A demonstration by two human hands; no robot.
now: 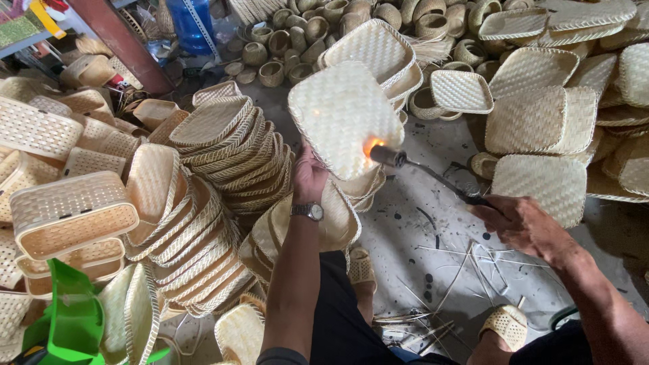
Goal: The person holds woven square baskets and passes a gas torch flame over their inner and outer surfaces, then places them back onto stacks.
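Observation:
My left hand (309,177) holds up a pale woven bamboo tray (343,116) by its lower edge, its bottom facing me. A wristwatch (307,211) sits on that wrist. My right hand (519,223) grips the handle of a gas torch (433,174). The torch's metal nozzle points left, and an orange flame (372,145) touches the tray's lower right part.
Stacks of woven trays (230,145) lean at the left and centre. Rectangular woven boxes (67,213) sit far left. Small round baskets (304,34) and flat trays (541,122) cover the back and right. A green plastic object (71,318) is at bottom left. Bamboo slivers litter the grey floor (419,243).

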